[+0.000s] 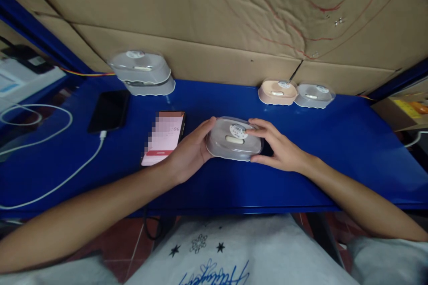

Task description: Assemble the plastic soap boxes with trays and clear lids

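Between my two hands is a grey oval plastic box (219,144) with a clear lid, a round white barcode label and a pale oblong piece on top. My left hand (192,153) grips its left end, thumb along the upper edge and the other fingers hidden beneath. On the right end, my right hand (277,147) closes from the side, with fingers over the far edge and label and the thumb at the near edge. The box is held over the blue table (214,191), slightly tilted. A phone with a lit pink screen (165,136) lies just left of my left hand.
Two stacked grey boxes (147,75) stand at the back left. A peach box (277,93) and another grey box (314,96) sit at the back right. A dark phone (109,110) with a white cable (83,167) lies left. Cardboard (187,9) walls the back.
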### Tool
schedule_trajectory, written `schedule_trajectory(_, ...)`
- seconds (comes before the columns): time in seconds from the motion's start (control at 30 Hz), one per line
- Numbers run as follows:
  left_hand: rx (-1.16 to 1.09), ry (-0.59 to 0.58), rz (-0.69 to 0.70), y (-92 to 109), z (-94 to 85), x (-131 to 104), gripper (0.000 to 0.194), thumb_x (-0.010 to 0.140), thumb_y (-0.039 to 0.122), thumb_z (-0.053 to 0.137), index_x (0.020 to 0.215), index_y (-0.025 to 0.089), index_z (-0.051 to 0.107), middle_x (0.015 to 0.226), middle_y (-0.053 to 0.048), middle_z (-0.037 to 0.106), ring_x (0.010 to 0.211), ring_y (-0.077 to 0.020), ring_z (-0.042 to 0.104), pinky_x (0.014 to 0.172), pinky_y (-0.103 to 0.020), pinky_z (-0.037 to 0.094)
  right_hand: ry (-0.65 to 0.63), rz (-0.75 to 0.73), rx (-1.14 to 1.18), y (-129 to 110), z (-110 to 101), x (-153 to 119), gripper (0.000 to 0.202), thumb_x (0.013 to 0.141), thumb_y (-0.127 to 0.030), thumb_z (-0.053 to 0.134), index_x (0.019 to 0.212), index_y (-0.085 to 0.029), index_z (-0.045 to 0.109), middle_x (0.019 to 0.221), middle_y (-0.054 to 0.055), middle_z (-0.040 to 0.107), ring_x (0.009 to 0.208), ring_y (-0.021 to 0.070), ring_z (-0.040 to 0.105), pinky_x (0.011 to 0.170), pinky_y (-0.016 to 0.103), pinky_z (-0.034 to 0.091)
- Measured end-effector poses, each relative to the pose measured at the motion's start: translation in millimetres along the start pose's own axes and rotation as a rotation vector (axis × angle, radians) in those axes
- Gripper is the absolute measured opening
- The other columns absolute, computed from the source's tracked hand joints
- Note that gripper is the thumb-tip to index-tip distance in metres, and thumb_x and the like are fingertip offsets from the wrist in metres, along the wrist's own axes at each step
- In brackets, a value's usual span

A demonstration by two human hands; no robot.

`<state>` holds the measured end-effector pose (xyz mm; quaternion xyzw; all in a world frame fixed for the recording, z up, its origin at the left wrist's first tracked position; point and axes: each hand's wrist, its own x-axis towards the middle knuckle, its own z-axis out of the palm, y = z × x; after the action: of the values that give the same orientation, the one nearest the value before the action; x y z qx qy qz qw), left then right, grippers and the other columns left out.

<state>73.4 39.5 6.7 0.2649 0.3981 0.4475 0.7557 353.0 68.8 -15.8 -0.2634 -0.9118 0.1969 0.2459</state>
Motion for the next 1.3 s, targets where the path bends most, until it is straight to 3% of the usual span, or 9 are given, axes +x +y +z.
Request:
schedule_trajectory(0.27,0.133,-0.046,0.092,-2,-0.9,-2,0.035,0.096,0.051,0.074,0.124,0.029,0.074,0.121,-0.005,0.074,0.105,-0.0236,0.068,0.078,-0.028,0.058,-0.013,0.041,0.061,1,-2,1,0.074,0.092,-0.048,0.078,0.154,-0.032,0.042,0.166,0.014,0.038,0.158,0.0364,0.038,0.126,0.06,0.04)
schedule_trajectory(0.43,0.102,0.017,0.067,-1,1.2,-3,0.027,0.097,0.043,0.074,0.118,0.026,0.076,0.116,-0.003,0.072,0.1,-0.0202,0.066,0.075,-0.026,0.057,0.021,0.006,0.11,3,-2,4,0.076,0.092,-0.047,0.078,0.155,-0.03,0.04,0.163,0.016,0.044,0.155,0.0351,0.043,0.124,0.057,0.042)
schedule_trajectory(0.6,0.113,0.012,0.082,-2,-1.2,-1,0.032,0.098,0.047,0.073,0.12,0.025,0.074,0.12,-0.004,0.072,0.103,-0.0212,0.065,0.079,-0.027,0.056,0.007,0.025,0.151,5,0,4,0.072,0.096,-0.047,0.074,0.156,-0.029,0.038,0.166,0.017,0.041,0.157,0.0348,0.041,0.124,0.058,0.041)
schedule_trajectory(0.87,0.218,-0.039,0.132,-1,-0.5,-4,0.028,0.094,0.044,0.077,0.117,0.029,0.072,0.107,-0.001,0.072,0.097,-0.0201,0.066,0.08,-0.029,0.054,-0.026,0.022,0.008,-11,-1,4,0.095,0.087,-0.057,0.082,0.161,-0.031,0.029,0.159,0.017,0.043,0.151,0.0383,0.045,0.123,0.058,0.045)
schedule_trajectory(1.13,0.238,-0.034,0.125,2,1.2,-4,0.022,0.091,0.035,0.078,0.11,0.027,0.071,0.1,0.0,0.069,0.09,-0.0182,0.064,0.077,-0.029,0.054,-0.006,0.072,0.099,-7,-1,5,0.115,0.076,-0.063,0.089,0.165,-0.031,0.024,0.157,0.017,0.045,0.144,0.039,0.052,0.118,0.06,0.049)
schedule_trajectory(1.23,0.311,-0.048,0.212,5,2.2,-7,0.028,0.086,0.034,0.082,0.11,0.027,0.07,0.094,0.001,0.067,0.081,-0.0164,0.061,0.069,-0.026,0.049,0.029,0.033,-0.005,-4,-1,5,0.115,0.08,-0.061,0.087,0.168,-0.033,0.018,0.161,0.017,0.043,0.148,0.0413,0.047,0.12,0.064,0.046)
schedule_trajectory(1.3,0.386,-0.106,0.304,6,2.8,-11,0.038,0.08,0.03,0.088,0.112,0.028,0.066,0.094,0.001,0.068,0.079,-0.0157,0.06,0.067,-0.025,0.046,0.076,-0.041,-0.131,-4,-1,5,0.106,0.089,-0.051,0.082,0.169,-0.034,0.015,0.161,0.017,0.044,0.15,0.0414,0.044,0.121,0.065,0.043)
